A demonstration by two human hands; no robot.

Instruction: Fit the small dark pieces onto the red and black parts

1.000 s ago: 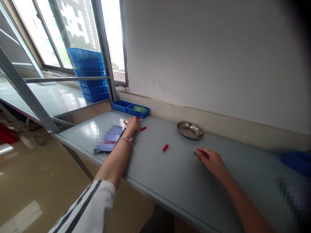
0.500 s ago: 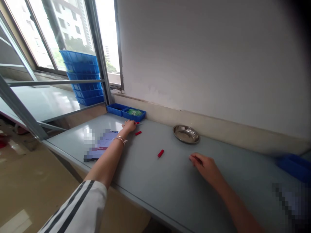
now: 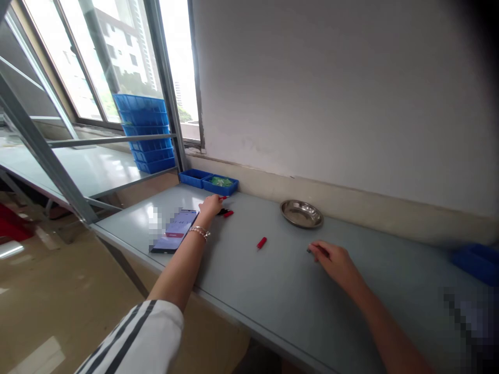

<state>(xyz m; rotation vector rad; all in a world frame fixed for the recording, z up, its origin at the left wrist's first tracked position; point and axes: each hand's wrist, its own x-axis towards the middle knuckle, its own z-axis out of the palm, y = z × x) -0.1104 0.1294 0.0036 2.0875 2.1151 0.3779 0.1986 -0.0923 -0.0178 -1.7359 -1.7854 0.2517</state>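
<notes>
My left hand (image 3: 210, 205) reaches to the table's far side, fingers curled downward. Just past its fingertips shows a small red-handled tool (image 3: 223, 198) with a thin tip; whether it is gripped or only touched is unclear. Beside that hand lie a black piece (image 3: 223, 211), partly hidden, and a second red-handled piece (image 3: 228, 213). A third red-handled tool (image 3: 262, 242), with a thin metal tip, rests mid-table between both hands. My right hand (image 3: 330, 255) is closed in a pinch on a small dark piece (image 3: 309, 250), above the table in front of a round metal dish (image 3: 302, 226).
Two blue bins (image 3: 220, 190) stand by the wall, the right one holding green packets. A phone (image 3: 175, 239) lies left of my left forearm. Another blue bin (image 3: 476, 262) sits at far right. Stacked blue crates (image 3: 150, 140) stand behind the metal frame (image 3: 113, 139).
The view has shifted slightly. A small dark piece now shows at my right fingertips, and a black piece shows beside my left hand. The mid-table red-handled tool has stayed in place.
</notes>
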